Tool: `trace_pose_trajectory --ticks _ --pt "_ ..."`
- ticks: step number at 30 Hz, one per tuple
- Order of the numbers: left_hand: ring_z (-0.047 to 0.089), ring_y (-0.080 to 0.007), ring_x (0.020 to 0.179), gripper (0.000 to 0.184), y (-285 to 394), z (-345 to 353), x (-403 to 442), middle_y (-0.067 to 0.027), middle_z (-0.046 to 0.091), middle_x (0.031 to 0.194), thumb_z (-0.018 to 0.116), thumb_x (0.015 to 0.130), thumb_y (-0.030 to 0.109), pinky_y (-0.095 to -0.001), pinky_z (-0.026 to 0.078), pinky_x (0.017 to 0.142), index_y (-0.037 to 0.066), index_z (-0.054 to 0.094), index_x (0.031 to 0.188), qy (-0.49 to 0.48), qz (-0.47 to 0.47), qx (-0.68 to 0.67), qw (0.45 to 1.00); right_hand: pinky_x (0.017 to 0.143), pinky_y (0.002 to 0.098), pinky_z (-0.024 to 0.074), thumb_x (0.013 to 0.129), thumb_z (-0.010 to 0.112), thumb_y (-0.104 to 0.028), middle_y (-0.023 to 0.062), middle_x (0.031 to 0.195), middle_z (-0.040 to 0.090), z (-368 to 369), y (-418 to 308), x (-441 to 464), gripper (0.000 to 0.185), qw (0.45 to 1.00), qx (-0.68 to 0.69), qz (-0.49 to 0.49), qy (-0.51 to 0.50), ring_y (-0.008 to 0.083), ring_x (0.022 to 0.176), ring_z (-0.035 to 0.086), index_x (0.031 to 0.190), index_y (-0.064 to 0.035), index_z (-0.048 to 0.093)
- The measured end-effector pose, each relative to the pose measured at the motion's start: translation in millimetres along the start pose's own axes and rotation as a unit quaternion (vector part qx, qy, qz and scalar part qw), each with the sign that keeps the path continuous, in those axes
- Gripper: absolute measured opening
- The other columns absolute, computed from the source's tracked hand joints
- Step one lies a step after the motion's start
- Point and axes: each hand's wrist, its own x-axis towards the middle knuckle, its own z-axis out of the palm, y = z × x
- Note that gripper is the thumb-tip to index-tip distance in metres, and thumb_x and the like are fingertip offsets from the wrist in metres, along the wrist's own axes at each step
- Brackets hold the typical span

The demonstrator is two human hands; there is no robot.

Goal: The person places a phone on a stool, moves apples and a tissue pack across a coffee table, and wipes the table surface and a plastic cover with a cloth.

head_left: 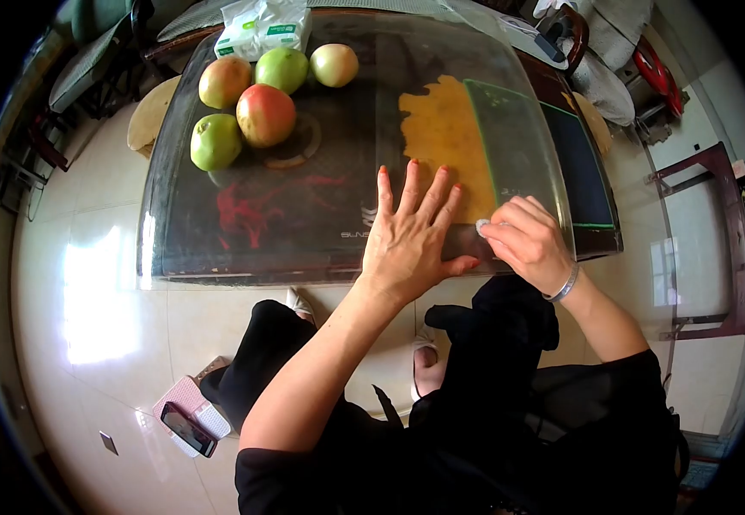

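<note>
My left hand [408, 236] lies flat with fingers spread on the clear-covered dark table [330, 206]. Its fingers reach onto the lower part of an orange-brown patch [445, 129] with a ragged left edge. To its right, my right hand [529, 240] is closed in a pinch near the table's front edge. A small whitish thing [481, 227] shows at its fingertips, too small to make out its kind. Beside the patch runs a green-outlined dark panel [518, 146]. Whether patch and panel lie on or under the clear cover I cannot tell.
Several apple-like fruits, one a red-green fruit [266, 115], sit at the table's back left. Behind them is a white tissue pack [263, 30]. A phone [188, 429] rests on a pink thing at lower left. Chairs [93, 64] and a wooden stool [151, 116] stand around.
</note>
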Motion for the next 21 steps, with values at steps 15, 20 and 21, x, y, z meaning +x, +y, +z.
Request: trace_pose_trajectory --ticks 15,20,21 --pt "0.020 -0.0346 0.133 0.084 -1 -1 0 -0.0097 0.029 0.142 0.044 0.076 0.067 -0.0576 0.009 0.105 0.007 0.036 0.135 -0.011 0.000 0.001 1.000 0.062 0.0334 0.0400 0.066 0.066 -0.001 0.0068 0.072 0.051 -6 -13 -6 0.012 0.997 0.045 0.057 -0.029 0.0233 0.071 0.052 0.077 -0.0018 0.060" --pt "0.020 -0.0343 0.133 0.085 1 0 -1 -0.0094 0.029 0.142 0.044 0.075 0.067 -0.0574 0.009 0.105 0.007 0.036 0.135 -0.004 -0.002 0.007 1.000 0.063 0.0348 0.0408 0.068 0.065 -0.002 0.0082 0.073 0.051 -1 -4 4 0.009 0.998 0.014 0.059 -0.015 0.0249 0.072 0.053 0.075 -0.0014 0.059" --pt "0.020 -0.0342 0.133 0.085 1 -1 0 -0.0093 0.029 0.142 0.044 0.075 0.068 -0.0574 0.009 0.105 0.007 0.036 0.135 -0.007 -0.003 0.010 1.000 0.064 0.0354 0.0412 0.069 0.064 -0.002 0.0090 0.073 0.052 3 -1 7 0.008 0.997 0.030 0.075 0.000 0.0256 0.072 0.053 0.075 -0.0012 0.059"
